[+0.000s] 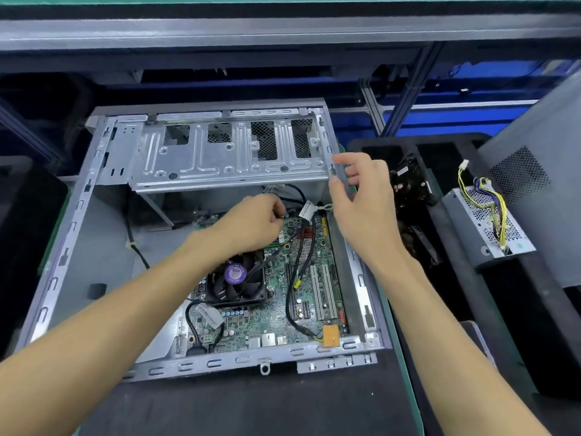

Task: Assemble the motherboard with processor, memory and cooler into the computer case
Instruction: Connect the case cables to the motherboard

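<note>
Worktop [251, 404], dark mat, carries the open computer case [63, 247] lying on its side, open face up. Drive cage [220, 158] spans the far end of the case, bare metal with slots and holes.

Motherboard [314, 278] sits inside the case, in the near right part, flat against the case floor. Cooler [239, 278] with black fan and purple centre label is mounted on the board, left of centre. Two white slots run lengthwise near the board's right edge. Black cable [294, 278] runs over the board from the far end down to a connector near an orange patch at the near right corner. Second black cable loops at the near left corner of the board.

To the right of the case, on a black tray: a grey perforated power supply [484, 228] with a bundle of yellow and purple wires on top.

Left hand [251, 221] reaches over the cooler to the far edge of the board, fingers curled, pinching a black cable end there. Right hand [361, 196] hovers at the case's right wall, thumb and fingers partly curled round a white cable tie [323, 208] next to a white tag [306, 210]; whether it actually grips the tie, cannot tell.
</note>
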`<state>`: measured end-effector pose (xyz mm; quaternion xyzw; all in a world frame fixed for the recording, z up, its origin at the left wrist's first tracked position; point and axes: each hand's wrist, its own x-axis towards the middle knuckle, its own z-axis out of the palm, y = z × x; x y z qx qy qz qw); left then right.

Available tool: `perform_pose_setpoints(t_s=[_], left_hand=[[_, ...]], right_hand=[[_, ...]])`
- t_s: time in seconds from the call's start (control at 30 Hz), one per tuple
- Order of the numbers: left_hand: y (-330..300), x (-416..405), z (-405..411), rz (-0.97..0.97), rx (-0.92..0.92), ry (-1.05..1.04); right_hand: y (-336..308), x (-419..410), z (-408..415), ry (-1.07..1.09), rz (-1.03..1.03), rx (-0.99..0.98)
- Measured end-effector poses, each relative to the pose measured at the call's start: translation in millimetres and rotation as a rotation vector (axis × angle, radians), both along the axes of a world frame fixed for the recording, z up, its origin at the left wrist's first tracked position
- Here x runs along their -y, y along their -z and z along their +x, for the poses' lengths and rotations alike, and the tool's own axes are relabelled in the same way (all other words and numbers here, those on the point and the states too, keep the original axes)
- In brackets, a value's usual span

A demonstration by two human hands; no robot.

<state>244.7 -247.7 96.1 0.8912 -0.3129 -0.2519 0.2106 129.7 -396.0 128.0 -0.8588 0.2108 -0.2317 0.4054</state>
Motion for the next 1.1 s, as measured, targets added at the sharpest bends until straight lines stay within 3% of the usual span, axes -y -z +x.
perform_pose_setpoints(t_s=[0.2,0.47,0.53,0.73,0.8,1.0,1.1], left_hand=[[10,22,2,0.023,-0.119,0.023],[19,39,-17,0.225,0.142,-0.004],[16,42,-19,0.256,0.073,0.02],[5,35,-13,0.043,-0.319,-0.129],[6,28,-11,0.012,-0.368,-0.129],[4,23,-13,0.12,-0.018,0.153],[1,22,-22,0.242,0.071,0.238]], right_hand=[[3,0,2,0.016,0.01,0.001],[7,2,3,0.032,0.015,0.003],[8,2,4,0.038,0.016,0.0],[8,2,4,0.04,0.025,0.005],[7,1,3,0.038,0.028,0.017],[7,2,3,0.043,0.029,0.002],[8,2,2,0.041,0.028,0.0]])
